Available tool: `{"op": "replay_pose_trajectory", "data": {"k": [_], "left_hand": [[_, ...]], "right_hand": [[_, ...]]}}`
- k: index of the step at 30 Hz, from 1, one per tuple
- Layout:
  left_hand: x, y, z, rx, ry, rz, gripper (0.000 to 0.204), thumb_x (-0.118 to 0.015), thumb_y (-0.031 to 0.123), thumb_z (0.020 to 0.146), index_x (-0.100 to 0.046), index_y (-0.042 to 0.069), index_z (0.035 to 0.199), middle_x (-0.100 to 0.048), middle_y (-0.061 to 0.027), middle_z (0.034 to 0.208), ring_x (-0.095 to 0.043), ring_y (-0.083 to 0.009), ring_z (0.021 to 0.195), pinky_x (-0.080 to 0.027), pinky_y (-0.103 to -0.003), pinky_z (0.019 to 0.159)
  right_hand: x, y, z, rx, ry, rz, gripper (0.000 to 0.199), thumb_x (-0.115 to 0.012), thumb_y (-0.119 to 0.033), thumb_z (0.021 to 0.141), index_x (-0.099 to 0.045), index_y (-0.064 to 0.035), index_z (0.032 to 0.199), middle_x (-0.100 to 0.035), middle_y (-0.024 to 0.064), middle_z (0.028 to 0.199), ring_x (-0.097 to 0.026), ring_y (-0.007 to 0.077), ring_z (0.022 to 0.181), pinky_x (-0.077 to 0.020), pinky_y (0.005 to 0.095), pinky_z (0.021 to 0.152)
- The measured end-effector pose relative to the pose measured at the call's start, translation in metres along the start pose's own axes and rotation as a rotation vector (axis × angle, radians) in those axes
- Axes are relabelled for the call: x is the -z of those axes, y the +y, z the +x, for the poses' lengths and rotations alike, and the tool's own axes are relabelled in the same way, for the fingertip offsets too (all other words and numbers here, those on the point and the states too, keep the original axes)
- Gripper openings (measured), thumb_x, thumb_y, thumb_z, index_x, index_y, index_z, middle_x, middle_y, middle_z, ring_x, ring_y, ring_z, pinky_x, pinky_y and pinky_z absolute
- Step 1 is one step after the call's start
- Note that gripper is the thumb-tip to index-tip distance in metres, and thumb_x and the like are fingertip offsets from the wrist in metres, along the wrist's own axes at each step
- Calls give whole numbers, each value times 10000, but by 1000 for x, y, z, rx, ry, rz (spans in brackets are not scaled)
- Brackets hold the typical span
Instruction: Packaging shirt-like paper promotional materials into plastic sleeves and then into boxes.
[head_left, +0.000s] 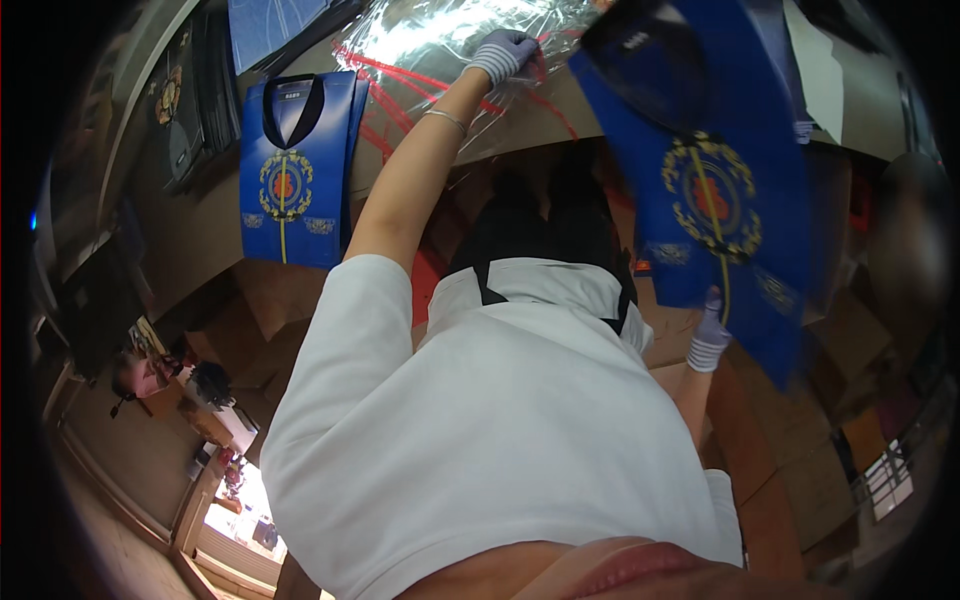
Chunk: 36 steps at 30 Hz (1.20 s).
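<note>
My left hand (503, 52), in a light knitted glove, reaches out over a shiny clear plastic sheet (430, 45) with red lines printed on it, and its fingers are curled onto the sheet. My right hand (709, 338), also gloved, grips the lower edge of a flat blue robe-shaped piece (712, 190) with a gold and red emblem, holding it up and tilted off the table. A second blue robe-shaped piece (292, 168) with a black collar lies flat on the brown table (200, 240) to the left of my left arm.
Stacks of dark flat items (190, 100) sit at the table's far left. Brown cardboard boxes (800, 470) stand on the floor below and to the right. A bright doorway (240, 510) shows at lower left. My white shirt fills the lower middle.
</note>
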<state>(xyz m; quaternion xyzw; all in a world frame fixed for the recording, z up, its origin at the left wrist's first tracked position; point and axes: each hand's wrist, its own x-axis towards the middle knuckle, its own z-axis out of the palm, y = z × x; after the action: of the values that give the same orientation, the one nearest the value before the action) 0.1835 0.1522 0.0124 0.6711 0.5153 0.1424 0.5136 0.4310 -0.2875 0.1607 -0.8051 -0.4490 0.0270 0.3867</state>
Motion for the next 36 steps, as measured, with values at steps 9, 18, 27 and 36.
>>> {"op": "replay_pose_trajectory", "data": {"k": [9, 18, 27, 36], "left_hand": [[85, 79, -20, -347, 622, 138, 180, -562, 84, 752, -634, 37, 910, -626, -71, 725, -573, -130, 613, -462, -243, 600], [114, 63, -75, -233, 461, 197, 259, -628, 290, 732, -665, 56, 836, -658, -95, 755, -634, -181, 695, -489, -280, 677], [73, 39, -78, -286, 335, 209, 206, -650, 233, 721, -658, 57, 828, -652, -93, 780, -623, -187, 712, -487, -283, 673], [27, 64, -89, -393, 517, 514, 359, -658, 316, 693, -587, 49, 921, -580, -128, 927, -555, -280, 892, -431, -360, 807]], "right_hand": [[-56, -50, 24, 0, -254, 112, 238, -579, -140, 840, -575, 14, 1021, -614, 136, 951, -579, 197, 814, -445, 286, 742], [34, 4, 82, -656, -318, 646, 328, -659, -168, 752, -563, 19, 1003, -564, 58, 910, -528, 128, 781, -428, 246, 686], [-1, -57, 102, -802, -563, 685, 360, -642, -147, 720, -551, 18, 1027, -594, 61, 860, -549, 135, 726, -445, 247, 671], [-38, 8, 79, -909, -745, 702, 419, -716, -168, 688, -555, 7, 1034, -602, 85, 856, -581, 153, 761, -488, 256, 687]]}}
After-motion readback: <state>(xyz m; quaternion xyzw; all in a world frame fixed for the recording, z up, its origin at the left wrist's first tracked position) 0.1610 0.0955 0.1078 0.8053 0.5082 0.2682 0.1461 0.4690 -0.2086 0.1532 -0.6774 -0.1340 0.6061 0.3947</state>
